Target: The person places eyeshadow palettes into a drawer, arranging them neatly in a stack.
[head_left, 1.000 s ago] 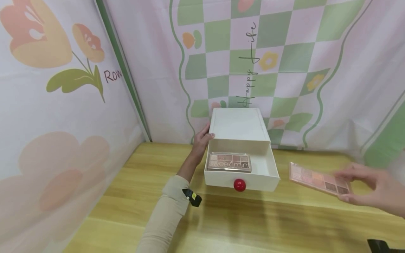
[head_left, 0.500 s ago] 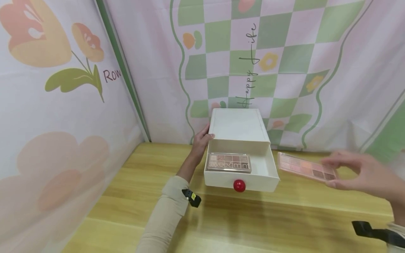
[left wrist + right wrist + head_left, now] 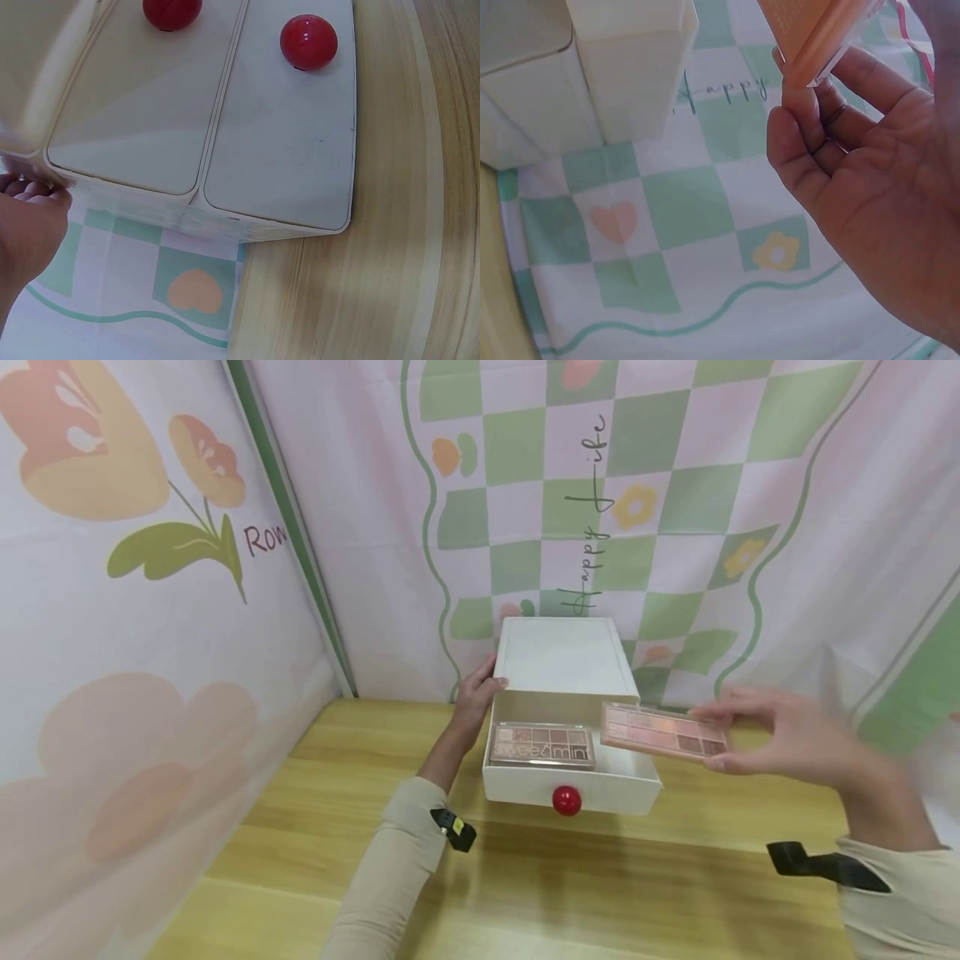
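Observation:
My right hand [image 3: 802,739] pinches an eyeshadow palette [image 3: 660,728] by its right end, thumb below and fingers above. The palette hangs tilted over the right part of the pulled-out drawer [image 3: 618,795]. Its orange underside and clear edge show in the right wrist view. A second palette [image 3: 542,746], with "sweet mint" lettering, lies inside the drawer on the left. My left hand [image 3: 474,697] rests against the left side of the white drawer cabinet [image 3: 562,652], thumb at the top front corner. The left wrist view shows the fingers at the cabinet's side.
A red round knob [image 3: 567,801] sticks out from the open drawer's front. Below are closed drawers [image 3: 281,127] with red knobs [image 3: 308,42]. The cabinet stands on a wood-grain table [image 3: 300,827], against a patterned cloth [image 3: 573,485].
My right hand has carried the palette leftward, from beside the cabinet to over the drawer's right part. The left hand and the cabinet have stayed in place.

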A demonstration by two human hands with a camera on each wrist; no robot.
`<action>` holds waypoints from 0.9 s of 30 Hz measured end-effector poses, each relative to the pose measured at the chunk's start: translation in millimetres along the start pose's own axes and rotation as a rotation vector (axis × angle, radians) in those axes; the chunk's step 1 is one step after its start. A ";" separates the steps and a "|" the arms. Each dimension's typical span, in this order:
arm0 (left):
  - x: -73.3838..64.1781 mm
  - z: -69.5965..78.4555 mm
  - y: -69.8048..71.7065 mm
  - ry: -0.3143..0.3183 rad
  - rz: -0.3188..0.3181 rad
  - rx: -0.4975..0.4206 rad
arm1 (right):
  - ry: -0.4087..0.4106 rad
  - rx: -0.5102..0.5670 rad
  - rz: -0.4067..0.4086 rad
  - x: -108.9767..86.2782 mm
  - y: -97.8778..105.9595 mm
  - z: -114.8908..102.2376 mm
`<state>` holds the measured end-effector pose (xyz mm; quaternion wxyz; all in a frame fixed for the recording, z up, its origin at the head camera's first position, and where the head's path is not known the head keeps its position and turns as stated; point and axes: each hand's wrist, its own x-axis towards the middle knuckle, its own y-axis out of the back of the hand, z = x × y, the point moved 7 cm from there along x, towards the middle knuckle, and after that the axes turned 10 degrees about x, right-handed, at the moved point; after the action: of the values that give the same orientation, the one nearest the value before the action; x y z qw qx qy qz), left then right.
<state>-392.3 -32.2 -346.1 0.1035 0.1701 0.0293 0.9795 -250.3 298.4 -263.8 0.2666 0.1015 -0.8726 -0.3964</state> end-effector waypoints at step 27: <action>-0.9 1.0 0.9 0.004 0.016 0.004 | 0.128 0.185 -0.202 74.4 -92.7 -57.8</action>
<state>-391.3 -33.2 -345.3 0.0954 0.1684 0.0304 0.9806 -284.3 171.0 -272.9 0.2701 0.2380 -0.8719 -0.3319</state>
